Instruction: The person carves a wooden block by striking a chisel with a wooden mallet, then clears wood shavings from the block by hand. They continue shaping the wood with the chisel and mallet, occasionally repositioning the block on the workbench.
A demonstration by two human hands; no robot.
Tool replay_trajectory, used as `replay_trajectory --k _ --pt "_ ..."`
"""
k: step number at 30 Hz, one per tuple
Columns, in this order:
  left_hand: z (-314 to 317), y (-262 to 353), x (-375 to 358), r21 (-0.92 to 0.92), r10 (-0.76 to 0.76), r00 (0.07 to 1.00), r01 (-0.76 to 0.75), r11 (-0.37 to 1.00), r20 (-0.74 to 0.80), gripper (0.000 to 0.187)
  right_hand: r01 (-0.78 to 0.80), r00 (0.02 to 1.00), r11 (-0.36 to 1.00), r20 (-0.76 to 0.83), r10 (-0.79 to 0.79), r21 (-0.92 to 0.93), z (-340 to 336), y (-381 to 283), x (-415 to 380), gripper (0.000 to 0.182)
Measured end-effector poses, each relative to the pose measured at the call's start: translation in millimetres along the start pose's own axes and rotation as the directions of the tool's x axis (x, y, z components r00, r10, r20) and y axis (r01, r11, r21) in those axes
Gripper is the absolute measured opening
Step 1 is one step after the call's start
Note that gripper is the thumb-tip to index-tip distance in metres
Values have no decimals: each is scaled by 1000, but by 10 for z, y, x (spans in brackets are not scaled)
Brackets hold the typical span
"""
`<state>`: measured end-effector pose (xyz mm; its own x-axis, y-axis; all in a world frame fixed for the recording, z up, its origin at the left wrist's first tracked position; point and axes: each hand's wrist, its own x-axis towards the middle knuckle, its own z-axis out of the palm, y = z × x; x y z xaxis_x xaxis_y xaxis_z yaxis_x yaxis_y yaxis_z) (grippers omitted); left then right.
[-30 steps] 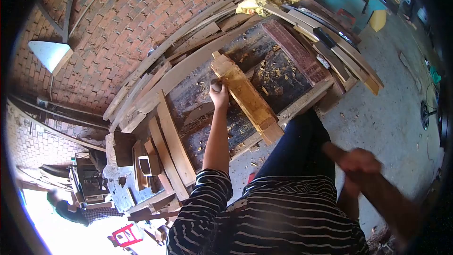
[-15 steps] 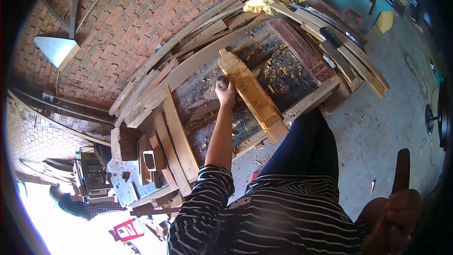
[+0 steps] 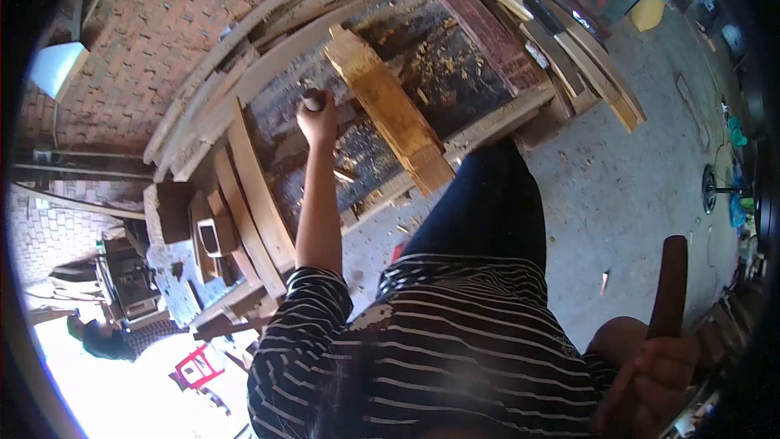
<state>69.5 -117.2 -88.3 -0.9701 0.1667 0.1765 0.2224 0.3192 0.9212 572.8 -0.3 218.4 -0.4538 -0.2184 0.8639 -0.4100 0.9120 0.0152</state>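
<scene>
My left hand (image 3: pixel 317 123) is closed round a tool with a round, brown handle end (image 3: pixel 313 99) pointing up at me. The rest of that tool is hidden under the fist. Just right of this hand, apart from it, a squared wooden beam (image 3: pixel 388 110) with narrower cut ends lies across the bench (image 3: pixel 296 150). Off to the right side, my right hand (image 3: pixel 662 374) grips a dark wooden stick (image 3: pixel 671 284), held upright and in shadow.
Wood chips (image 3: pixel 431 73) litter the dark bench top. A reddish board (image 3: pixel 479 28) lies along its far right. Long planks (image 3: pixel 256 175) rest at the left, and more boards (image 3: pixel 585 53) at the right. My leg (image 3: pixel 496 203) touches the bench's near edge.
The view has shifted, so the bench appears farther left and higher. My left hand has moved a little away from the beam, leftward. My right hand still holds the stick up.
</scene>
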Motion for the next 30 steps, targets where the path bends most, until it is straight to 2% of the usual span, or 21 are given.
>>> replay_trajectory --k 1,2,4,5,7,8,9,11,13,15,16,17,18,19,20,21,22,23,25,29,30 --pt "-58 15 -52 -37 42 999 -41 998 11 23 -6 1000 1000 20 6 19 -59 -47 28 39" --pt "-112 78 -119 -110 95 995 -94 990 10 22 -174 969 984 185 166 31 -135 -104 86 42" --pt "-219 256 -251 -188 143 989 -148 971 -40 16 -467 783 884 469 409 8 -238 -86 276 47" --pt "-265 338 -315 -254 150 987 -161 954 -61 15 -470 774 882 486 407 10 -228 -63 215 47" --pt "-315 424 -378 -355 222 955 -280 892 -195 15 -421 842 905 396 366 57 -175 -3 -12 52" --pt "-397 735 -541 -428 127 975 -195 883 -183 15 -456 834 881 287 472 -123 59 -87 140 44" --pt "-459 830 -632 -492 85 980 -166 855 -182 16 -453 832 884 301 466 -116 111 -48 72 44" --pt "-529 938 -813 -472 133 950 -258 843 -283 16 -386 919 922 82 386 -14 277 30 -178 36" --pt "-532 1041 -1053 -558 323 905 -425 713 -276 17 -387 922 916 59 383 105 403 84 -468 44" --pt "-533 1093 -1309 -634 571 817 -484 603 -80 18 -397 902 893 -87 422 213 732 139 -864 42" --pt "-459 1059 -1458 -667 657 749 -535 518 -91 21 -561 803 802 -100 587 204 882 28 -993 43" --pt "-458 1191 -1479 -738 811 583 -532 416 37 23 -575 797 758 -1 605 307 992 41 -1330 41" --pt "-400 1254 -1575 -689 889 455 -629 359 49 22 -603 790 761 52 610 239 1130 74 -1475 39" --pt "-365 1346 -1707 -527 919 388 -768 364 69 25 -708 701 689 34 713 152 1278 -19 -1732 27" --pt "-311 1409 -1793 -448 946 314 -838 313 73 27 -950 252 207 185 950 232 1316 -193 -1946 23" --pt "-208 1321 -1904 -483 956 285 -829 282 68 26 -917 -252 -338 347 903 213 1339 -330 -2169 20" --pt "-159 1323 -1954 -496 964 255 -830 256 70 25 -898 239 351 378 894 -264 1376 -302 -2453 21" --pt "-134 1319 -1994 -508 972 225 -830 230 73 24 -994 -28 -52 221 975 101 1524 -536 -2621 17" --pt "-108 1265 -2067 -496 968 233 -833 246 90 25 -968 -146 -205 342 928 144 1504 -536 -2322 23" --pt "-126 1219 -2139 -464 972 222 -854 234 82 26 -991 -74 -109 378 923 72 1410 -481 -2220 37" --pt "-134 1218 -2154 -467 971 225 -853 235 77 26 -979 2 -76 380 925 189 1432 -406 -2106 41"
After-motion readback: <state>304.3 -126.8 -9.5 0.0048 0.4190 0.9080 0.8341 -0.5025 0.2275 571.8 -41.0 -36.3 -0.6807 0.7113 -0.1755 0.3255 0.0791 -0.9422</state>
